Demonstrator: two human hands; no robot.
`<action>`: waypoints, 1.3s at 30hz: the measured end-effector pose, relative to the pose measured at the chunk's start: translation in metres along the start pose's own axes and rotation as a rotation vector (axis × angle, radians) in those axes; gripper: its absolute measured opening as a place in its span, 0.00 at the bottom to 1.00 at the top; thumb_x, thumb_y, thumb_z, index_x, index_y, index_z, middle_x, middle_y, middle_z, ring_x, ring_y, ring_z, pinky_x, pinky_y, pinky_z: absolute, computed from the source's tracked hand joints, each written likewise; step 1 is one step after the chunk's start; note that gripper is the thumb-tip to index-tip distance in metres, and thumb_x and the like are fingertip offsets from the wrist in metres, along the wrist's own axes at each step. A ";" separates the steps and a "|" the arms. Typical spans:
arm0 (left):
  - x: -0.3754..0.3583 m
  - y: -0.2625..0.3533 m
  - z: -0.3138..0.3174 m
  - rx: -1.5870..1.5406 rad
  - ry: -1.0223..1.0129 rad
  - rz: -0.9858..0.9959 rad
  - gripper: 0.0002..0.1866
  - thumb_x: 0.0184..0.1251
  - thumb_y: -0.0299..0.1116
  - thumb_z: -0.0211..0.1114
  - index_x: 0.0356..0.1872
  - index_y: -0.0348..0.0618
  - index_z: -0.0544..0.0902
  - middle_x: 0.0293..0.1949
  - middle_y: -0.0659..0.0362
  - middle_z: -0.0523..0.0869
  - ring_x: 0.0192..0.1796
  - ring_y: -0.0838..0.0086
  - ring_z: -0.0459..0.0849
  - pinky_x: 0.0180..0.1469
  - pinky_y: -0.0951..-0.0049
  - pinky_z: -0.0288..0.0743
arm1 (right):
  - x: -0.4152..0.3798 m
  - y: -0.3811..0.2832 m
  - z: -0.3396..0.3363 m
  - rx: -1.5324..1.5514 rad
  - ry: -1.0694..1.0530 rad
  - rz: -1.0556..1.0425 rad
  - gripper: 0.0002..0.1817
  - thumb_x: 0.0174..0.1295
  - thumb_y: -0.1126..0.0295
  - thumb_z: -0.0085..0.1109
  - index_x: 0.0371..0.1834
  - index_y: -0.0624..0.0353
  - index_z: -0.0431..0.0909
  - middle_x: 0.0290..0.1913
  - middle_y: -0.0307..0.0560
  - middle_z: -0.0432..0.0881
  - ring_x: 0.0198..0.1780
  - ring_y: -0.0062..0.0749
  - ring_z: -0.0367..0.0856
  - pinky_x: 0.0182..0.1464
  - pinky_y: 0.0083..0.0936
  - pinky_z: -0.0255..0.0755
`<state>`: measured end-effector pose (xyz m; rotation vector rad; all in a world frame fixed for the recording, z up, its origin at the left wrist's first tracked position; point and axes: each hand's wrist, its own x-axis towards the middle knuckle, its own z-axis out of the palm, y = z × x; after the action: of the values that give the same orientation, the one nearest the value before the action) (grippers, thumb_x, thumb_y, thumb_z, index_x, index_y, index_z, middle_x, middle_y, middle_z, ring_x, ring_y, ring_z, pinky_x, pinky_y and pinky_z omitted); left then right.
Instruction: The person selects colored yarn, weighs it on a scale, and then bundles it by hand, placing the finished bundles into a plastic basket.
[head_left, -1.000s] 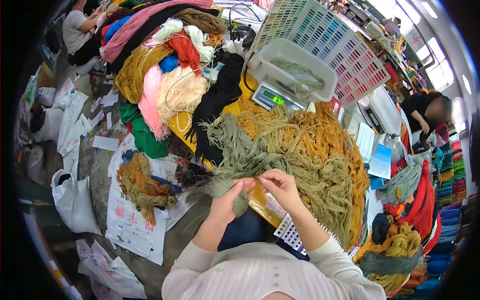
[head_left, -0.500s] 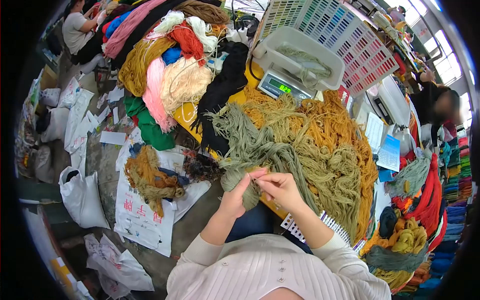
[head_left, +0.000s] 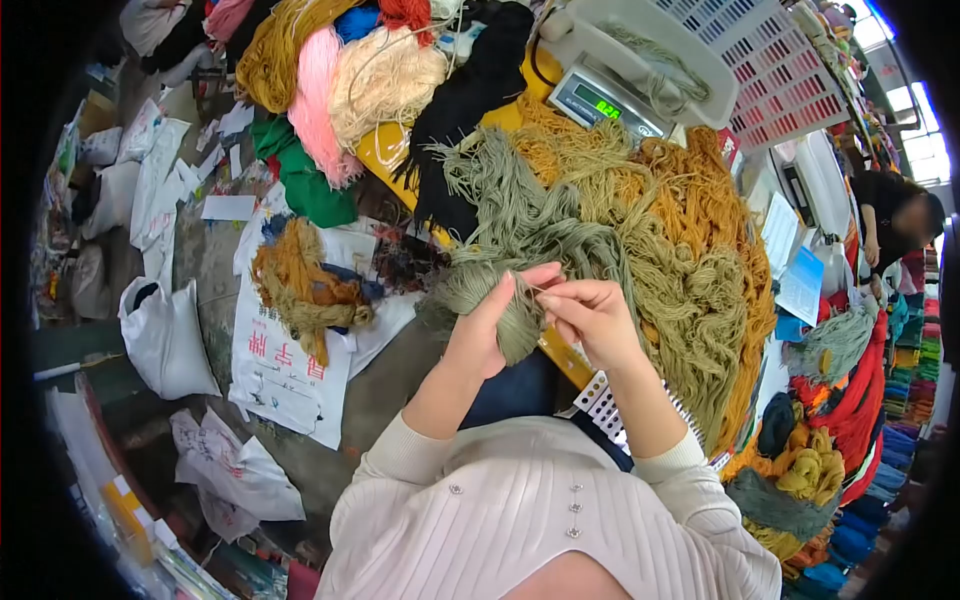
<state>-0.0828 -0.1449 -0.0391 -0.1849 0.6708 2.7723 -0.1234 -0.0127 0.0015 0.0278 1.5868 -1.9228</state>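
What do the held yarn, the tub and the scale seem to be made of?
Yarn: matt textile fibre, perhaps wool or cotton; fine strands show. Tub: probably plastic, whitish and smooth-walled. Scale: smooth grey casing, plastic or painted metal; I cannot tell which.

The hands (head_left: 482, 338) (head_left: 600, 322) hold grey-green yarn (head_left: 519, 333) near heaped skeins (head_left: 697, 300).
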 end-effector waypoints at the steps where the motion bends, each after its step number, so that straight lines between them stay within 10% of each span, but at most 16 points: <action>1: 0.001 0.000 0.001 -0.012 0.000 0.003 0.26 0.64 0.45 0.35 0.52 0.31 0.63 0.49 0.51 0.69 0.50 0.70 0.69 0.53 0.72 0.61 | 0.000 0.000 -0.001 0.037 -0.002 -0.011 0.05 0.50 0.77 0.53 0.29 0.67 0.76 0.20 0.40 0.73 0.16 0.13 0.64 0.17 0.09 0.56; 8: -0.001 -0.002 -0.003 0.172 0.145 0.008 0.13 0.61 0.32 0.47 0.36 0.32 0.75 0.38 0.55 0.77 0.43 0.72 0.73 0.47 0.74 0.65 | -0.004 -0.021 -0.014 0.334 -0.194 0.109 0.04 0.51 0.74 0.54 0.22 0.62 0.75 0.19 0.37 0.72 0.17 0.15 0.65 0.19 0.09 0.57; 10: -0.011 0.010 -0.014 0.358 0.097 0.159 0.09 0.59 0.30 0.49 0.29 0.35 0.75 0.29 0.58 0.77 0.34 0.74 0.75 0.41 0.75 0.67 | 0.006 -0.036 -0.034 0.006 -0.063 0.012 0.05 0.51 0.73 0.54 0.23 0.61 0.75 0.19 0.37 0.73 0.18 0.15 0.65 0.20 0.09 0.58; 11: -0.017 0.017 -0.023 -0.155 0.190 0.005 0.10 0.59 0.32 0.49 0.21 0.39 0.72 0.22 0.60 0.73 0.27 0.77 0.72 0.33 0.75 0.68 | 0.013 -0.045 -0.042 -0.152 0.005 -0.034 0.05 0.52 0.72 0.53 0.23 0.61 0.76 0.19 0.37 0.73 0.18 0.15 0.65 0.21 0.09 0.59; 16: -0.076 0.045 -0.073 -0.169 0.125 0.007 0.08 0.58 0.36 0.49 0.23 0.46 0.69 0.07 0.73 0.55 0.09 0.87 0.54 0.16 0.83 0.51 | 0.099 -0.086 -0.105 -1.372 0.483 -0.903 0.05 0.46 0.73 0.53 0.24 0.63 0.76 0.25 0.50 0.76 0.28 0.38 0.75 0.30 0.27 0.68; 21: -0.120 0.030 -0.098 -0.338 -0.059 0.020 0.06 0.56 0.34 0.52 0.30 0.43 0.73 0.09 0.71 0.60 0.11 0.86 0.58 0.17 0.82 0.54 | 0.163 -0.095 -0.129 -1.802 0.685 -0.440 0.07 0.46 0.76 0.47 0.22 0.61 0.77 0.31 0.52 0.75 0.29 0.43 0.75 0.33 0.32 0.70; 24: -0.119 0.024 -0.090 -0.323 -0.153 0.128 0.07 0.57 0.34 0.51 0.30 0.42 0.71 0.18 0.64 0.69 0.14 0.83 0.62 0.19 0.80 0.58 | 0.159 -0.098 -0.114 -1.447 0.589 -0.244 0.06 0.48 0.72 0.49 0.25 0.61 0.76 0.25 0.51 0.77 0.28 0.39 0.76 0.32 0.32 0.71; 26: -0.121 0.027 -0.063 -0.288 -0.007 0.227 0.07 0.58 0.34 0.49 0.31 0.40 0.71 0.27 0.59 0.73 0.17 0.81 0.65 0.20 0.78 0.61 | 0.083 -0.076 -0.039 -0.844 -0.008 0.035 0.07 0.49 0.69 0.52 0.29 0.59 0.75 0.27 0.45 0.77 0.26 0.29 0.75 0.27 0.26 0.70; 27: -0.118 0.028 -0.056 -0.284 -0.058 0.234 0.06 0.59 0.33 0.48 0.29 0.42 0.70 0.30 0.59 0.72 0.18 0.81 0.66 0.21 0.78 0.61 | 0.055 -0.044 -0.033 -1.005 -0.449 -0.434 0.06 0.49 0.69 0.51 0.28 0.59 0.74 0.27 0.42 0.77 0.26 0.24 0.75 0.24 0.23 0.69; 28: -0.113 0.029 -0.051 -0.277 -0.122 0.223 0.06 0.60 0.33 0.46 0.28 0.43 0.69 0.32 0.58 0.70 0.19 0.82 0.66 0.21 0.79 0.61 | 0.032 -0.005 -0.022 -0.286 -0.857 -0.066 0.06 0.49 0.70 0.51 0.28 0.58 0.74 0.25 0.40 0.76 0.24 0.22 0.74 0.21 0.19 0.67; 30: -0.093 0.031 -0.047 -0.377 -0.381 0.114 0.06 0.61 0.32 0.45 0.31 0.42 0.69 0.32 0.57 0.71 0.21 0.80 0.67 0.23 0.77 0.62 | -0.027 0.002 0.007 -0.497 -1.115 0.202 0.06 0.50 0.73 0.51 0.29 0.62 0.72 0.22 0.42 0.73 0.23 0.22 0.70 0.25 0.21 0.65; 31: -0.079 0.031 -0.042 -0.491 -0.561 0.014 0.08 0.61 0.32 0.46 0.35 0.39 0.71 0.29 0.56 0.73 0.21 0.77 0.68 0.25 0.76 0.64 | -0.039 0.050 0.004 -0.430 -1.072 -0.015 0.05 0.51 0.73 0.49 0.30 0.62 0.70 0.21 0.42 0.73 0.23 0.21 0.69 0.26 0.20 0.63; 35: -0.096 0.019 0.077 0.184 0.323 -0.046 0.09 0.59 0.36 0.48 0.22 0.45 0.66 0.16 0.66 0.63 0.21 0.81 0.62 0.25 0.83 0.55 | -0.081 0.062 -0.003 -0.246 -0.487 -0.036 0.18 0.53 0.73 0.45 0.49 0.57 0.61 0.16 0.35 0.65 0.19 0.18 0.62 0.23 0.18 0.59; 39: -0.073 0.005 0.031 0.464 -0.026 -0.350 0.10 0.62 0.37 0.46 0.32 0.44 0.72 0.22 0.67 0.69 0.24 0.83 0.65 0.27 0.86 0.57 | -0.123 0.043 -0.016 -0.049 -0.251 -0.108 0.21 0.53 0.73 0.44 0.53 0.55 0.58 0.15 0.34 0.65 0.18 0.16 0.61 0.20 0.14 0.54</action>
<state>-0.0162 -0.1527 0.0039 -0.1499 1.1299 2.2178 -0.0108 0.0544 0.0091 -0.3145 1.4906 -1.8835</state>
